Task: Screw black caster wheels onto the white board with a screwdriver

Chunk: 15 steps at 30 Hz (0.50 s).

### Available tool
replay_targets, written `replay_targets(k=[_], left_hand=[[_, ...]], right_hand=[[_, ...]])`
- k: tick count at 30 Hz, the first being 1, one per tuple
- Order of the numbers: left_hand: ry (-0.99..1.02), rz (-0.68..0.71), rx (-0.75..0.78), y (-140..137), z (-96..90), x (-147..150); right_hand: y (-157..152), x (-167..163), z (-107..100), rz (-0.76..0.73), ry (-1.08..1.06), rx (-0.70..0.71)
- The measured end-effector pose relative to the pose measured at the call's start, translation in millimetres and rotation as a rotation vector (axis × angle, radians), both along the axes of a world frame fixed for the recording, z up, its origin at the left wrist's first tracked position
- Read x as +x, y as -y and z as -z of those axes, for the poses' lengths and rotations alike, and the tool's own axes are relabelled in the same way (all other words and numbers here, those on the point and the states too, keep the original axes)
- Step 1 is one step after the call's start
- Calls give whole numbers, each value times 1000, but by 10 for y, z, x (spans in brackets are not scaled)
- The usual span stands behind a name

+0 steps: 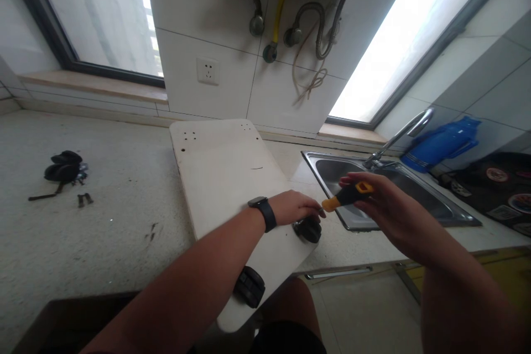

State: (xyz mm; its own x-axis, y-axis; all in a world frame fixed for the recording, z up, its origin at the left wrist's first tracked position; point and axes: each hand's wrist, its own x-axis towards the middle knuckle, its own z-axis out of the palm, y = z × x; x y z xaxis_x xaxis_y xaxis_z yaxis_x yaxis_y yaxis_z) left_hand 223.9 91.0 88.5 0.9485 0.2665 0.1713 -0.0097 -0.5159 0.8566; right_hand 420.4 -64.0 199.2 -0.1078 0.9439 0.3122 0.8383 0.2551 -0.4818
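My right hand (377, 196) grips a screwdriver (350, 195) with a yellow and black handle, held out level over the sink's near left corner. Its front end points at the fingertips of my left hand (297, 207), which are pinched together just beside a black caster wheel (309, 229). What those fingers hold, if anything, is too small to make out. The caster sits at the right edge of a white board (224, 177) with rounded corners. A second black caster (249, 286) is on the board's near end, partly behind my left forearm. Small holes mark the board's far corners.
On the countertop (136, 188) at left lie black casters (64, 166), bolts (85, 199) and a small dark tool (41, 197). A steel sink (423, 199) with a faucet (394, 138) is at right, near a blue thermos (443, 144) and a black bag (493, 188). Hoses hang on the wall.
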Motion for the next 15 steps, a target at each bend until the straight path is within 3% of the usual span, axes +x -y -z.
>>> replay_targets(k=[15], left_hand=[[-6, 29, 13, -27, 2, 24]], right_hand=[[19, -343, 72, 465, 271, 214]])
